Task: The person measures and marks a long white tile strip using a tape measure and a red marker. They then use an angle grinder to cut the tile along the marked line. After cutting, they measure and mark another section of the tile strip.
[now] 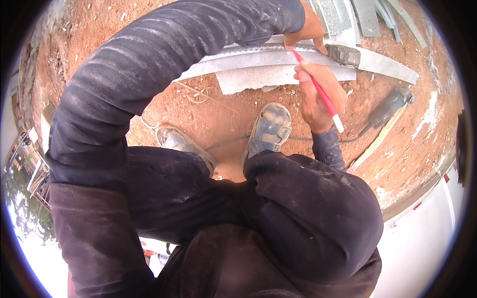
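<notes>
My left hand [305, 29] reaches over from the left at the far side, its fingers pressing and holding a tape measure [344, 55] with a dark, dusty case. The tape's blade [263, 48] runs out leftward along a pale metal strip [385, 64]; part of it is hidden behind my left sleeve. In my right hand [323, 94] is a red pencil [323, 95] with a white end, pinched between the fingers. Its far tip points at the strip near the blade, close to my left fingers; whether it touches cannot be made out.
More metal strips [366, 17] lie at the far right. An angle grinder [390, 108] rests on the reddish dirt to the right, its cord running behind my sandals [271, 126]. A wooden strip [380, 139] lies beside it. A pale metal sheet [258, 78] lies nearer my feet.
</notes>
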The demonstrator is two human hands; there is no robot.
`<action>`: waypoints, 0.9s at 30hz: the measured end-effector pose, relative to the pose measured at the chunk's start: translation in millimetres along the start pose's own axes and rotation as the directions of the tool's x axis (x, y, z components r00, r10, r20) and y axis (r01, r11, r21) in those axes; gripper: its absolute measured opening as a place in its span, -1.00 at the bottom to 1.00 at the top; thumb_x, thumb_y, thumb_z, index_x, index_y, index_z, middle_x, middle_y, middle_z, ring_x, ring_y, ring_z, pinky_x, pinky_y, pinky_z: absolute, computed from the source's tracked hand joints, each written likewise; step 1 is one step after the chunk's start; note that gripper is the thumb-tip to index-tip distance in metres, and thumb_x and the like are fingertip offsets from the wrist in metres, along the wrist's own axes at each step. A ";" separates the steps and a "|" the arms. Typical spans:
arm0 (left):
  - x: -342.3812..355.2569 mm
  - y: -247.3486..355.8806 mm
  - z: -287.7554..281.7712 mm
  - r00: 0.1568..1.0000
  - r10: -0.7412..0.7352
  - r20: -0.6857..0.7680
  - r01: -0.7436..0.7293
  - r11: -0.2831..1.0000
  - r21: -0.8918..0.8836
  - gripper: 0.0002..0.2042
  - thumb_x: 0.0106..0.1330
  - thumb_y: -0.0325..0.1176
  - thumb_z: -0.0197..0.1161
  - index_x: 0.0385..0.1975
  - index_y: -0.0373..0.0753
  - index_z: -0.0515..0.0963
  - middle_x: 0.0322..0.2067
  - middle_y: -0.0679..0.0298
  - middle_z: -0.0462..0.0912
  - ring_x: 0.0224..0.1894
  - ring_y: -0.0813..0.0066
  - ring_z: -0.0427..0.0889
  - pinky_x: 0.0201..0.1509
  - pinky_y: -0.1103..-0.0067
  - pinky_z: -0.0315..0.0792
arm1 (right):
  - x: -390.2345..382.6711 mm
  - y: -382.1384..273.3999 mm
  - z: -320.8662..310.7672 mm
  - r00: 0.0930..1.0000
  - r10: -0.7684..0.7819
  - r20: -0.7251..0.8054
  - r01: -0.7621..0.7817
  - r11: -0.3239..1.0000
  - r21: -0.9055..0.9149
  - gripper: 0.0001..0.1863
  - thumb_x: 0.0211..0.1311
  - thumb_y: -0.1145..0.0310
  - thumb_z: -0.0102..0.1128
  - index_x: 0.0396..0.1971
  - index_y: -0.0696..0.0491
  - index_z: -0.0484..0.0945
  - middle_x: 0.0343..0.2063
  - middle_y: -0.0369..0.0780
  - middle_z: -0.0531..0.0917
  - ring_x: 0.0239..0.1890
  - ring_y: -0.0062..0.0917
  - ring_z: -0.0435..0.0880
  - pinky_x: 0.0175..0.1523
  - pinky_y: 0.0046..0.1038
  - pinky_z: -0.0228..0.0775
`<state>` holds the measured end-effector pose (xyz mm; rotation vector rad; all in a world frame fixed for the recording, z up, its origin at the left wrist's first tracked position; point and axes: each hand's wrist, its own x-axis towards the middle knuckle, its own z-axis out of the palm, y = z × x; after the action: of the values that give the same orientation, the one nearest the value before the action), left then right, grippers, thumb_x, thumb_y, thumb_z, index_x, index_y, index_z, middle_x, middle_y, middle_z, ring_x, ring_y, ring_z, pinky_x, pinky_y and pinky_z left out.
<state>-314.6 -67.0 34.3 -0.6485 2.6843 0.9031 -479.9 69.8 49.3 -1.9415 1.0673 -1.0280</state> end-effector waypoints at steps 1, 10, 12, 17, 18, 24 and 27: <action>0.6 -2.6 3.1 1.000 0.012 -0.014 -0.012 1.000 0.004 -0.34 0.04 -0.37 0.47 0.22 0.27 0.51 -0.10 0.14 0.71 -0.04 0.17 0.70 0.00 0.32 0.54 | -2.2 -1.1 -12.9 0.994 -0.088 -0.064 0.084 0.994 -0.063 -0.79 0.26 0.59 0.22 -0.11 0.24 0.59 -0.29 -0.17 0.74 -0.26 -0.44 0.72 -0.11 -0.46 0.55; -4.2 19.7 14.8 0.983 -0.169 -0.067 0.169 0.986 -0.008 -0.31 0.11 -0.47 0.41 0.28 0.28 0.45 -0.06 0.20 0.70 -0.01 0.17 0.67 0.08 0.30 0.55 | 38.2 59.0 -98.3 0.975 0.088 0.202 -0.030 0.961 -0.275 -0.55 0.16 0.53 0.29 0.08 0.07 0.47 0.11 -0.15 0.59 0.13 -0.25 0.59 0.26 -0.27 0.34; -1.4 20.0 13.2 0.977 -0.212 -0.007 0.212 0.977 -0.002 -0.31 0.09 -0.44 0.44 0.27 0.29 0.46 0.03 0.29 0.67 0.07 0.23 0.65 0.12 0.33 0.56 | 45.2 60.8 -105.0 0.936 0.149 0.318 -0.068 0.966 -0.251 -0.53 0.14 0.51 0.32 0.08 0.05 0.47 0.09 -0.16 0.59 0.13 -0.24 0.59 0.28 -0.27 0.33; -14.2 11.2 21.9 0.952 -0.262 -0.160 0.233 0.955 -0.181 -0.43 0.19 -0.53 0.31 0.20 0.21 0.54 -0.11 0.20 0.70 0.03 0.31 0.66 0.04 0.38 0.57 | 61.4 60.0 -102.0 0.880 0.195 0.432 -0.086 0.962 -0.259 -0.54 0.13 0.45 0.38 0.05 0.06 0.48 0.01 -0.16 0.61 0.11 -0.31 0.60 0.27 -0.32 0.34; -18.0 7.8 21.9 0.939 -0.293 -0.181 0.247 0.939 -0.237 -0.45 0.21 -0.55 0.28 0.19 0.20 0.55 -0.15 0.17 0.70 0.01 0.35 0.67 0.02 0.41 0.57 | 66.6 57.3 -97.0 0.889 0.190 0.417 -0.099 0.968 -0.228 -0.54 0.14 0.43 0.40 0.06 0.06 0.48 0.01 -0.16 0.61 0.10 -0.33 0.60 0.25 -0.32 0.36; -107.1 -39.4 7.1 0.908 -0.395 -0.137 0.157 0.627 -0.763 -0.56 0.19 -0.49 0.27 0.13 -0.16 0.59 -0.20 0.18 0.69 -0.25 0.47 0.66 -0.11 0.51 0.56 | 98.2 51.2 -32.4 0.987 -0.090 0.132 0.067 0.983 0.170 -0.53 0.30 0.33 0.32 0.16 0.11 0.47 0.03 -0.16 0.62 0.04 -0.39 0.65 0.15 -0.35 0.51; -152.9 -42.7 -1.0 0.873 -0.445 -0.203 0.054 0.500 -0.864 -0.65 0.28 -0.53 0.18 0.08 -0.37 0.59 -0.11 0.22 0.67 -0.26 0.54 0.61 -0.09 0.53 0.55 | 80.7 55.2 -30.9 0.977 0.183 -0.110 -0.078 0.786 0.614 -0.51 0.38 0.31 0.23 0.22 0.19 0.41 -0.06 -0.11 0.66 -0.01 -0.39 0.68 0.08 -0.38 0.54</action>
<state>-160.6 -46.9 67.1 -1.5366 2.1422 2.2097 -497.5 -31.0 42.1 -1.2576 0.8029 -1.2781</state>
